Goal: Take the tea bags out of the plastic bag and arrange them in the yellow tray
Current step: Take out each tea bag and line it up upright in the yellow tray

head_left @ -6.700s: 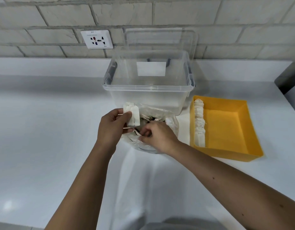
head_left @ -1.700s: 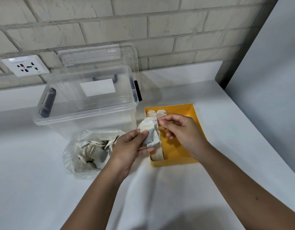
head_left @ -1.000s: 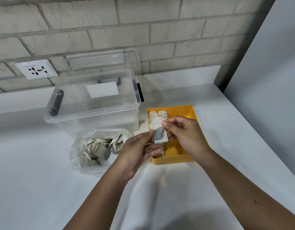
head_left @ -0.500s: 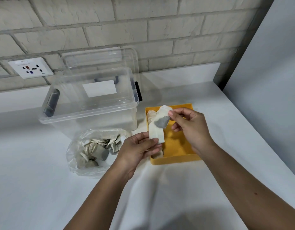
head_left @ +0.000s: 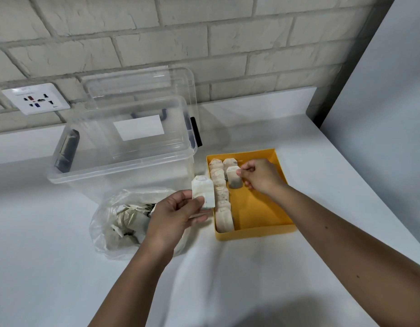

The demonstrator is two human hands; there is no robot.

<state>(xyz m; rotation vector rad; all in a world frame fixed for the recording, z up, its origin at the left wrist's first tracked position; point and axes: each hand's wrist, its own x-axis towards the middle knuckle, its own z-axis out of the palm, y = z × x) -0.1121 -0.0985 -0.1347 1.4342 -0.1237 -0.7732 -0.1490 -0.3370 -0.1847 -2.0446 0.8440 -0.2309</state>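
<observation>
A yellow tray [head_left: 261, 208] sits right of centre on the white counter. Along its left wall lies a row of several tea bags [head_left: 222, 201], with one more starting a second row at the far end. My right hand [head_left: 259, 177] pinches a tea bag [head_left: 233, 177] low inside the tray, just behind that second-row bag. My left hand [head_left: 174, 217] holds another tea bag [head_left: 203, 192] upright, just left of the tray. The clear plastic bag [head_left: 119, 223] with several tea bags inside lies under and left of my left hand.
A clear plastic storage box [head_left: 124, 147] with dark handles stands behind the plastic bag, its lid leaning against the brick wall. A wall socket [head_left: 35, 99] is at the far left. A grey panel [head_left: 381, 90] borders the counter on the right.
My right hand has carried its tea bag from above the tray's left side down into the tray's far part. My left hand still holds its tea bag beside the tray.
</observation>
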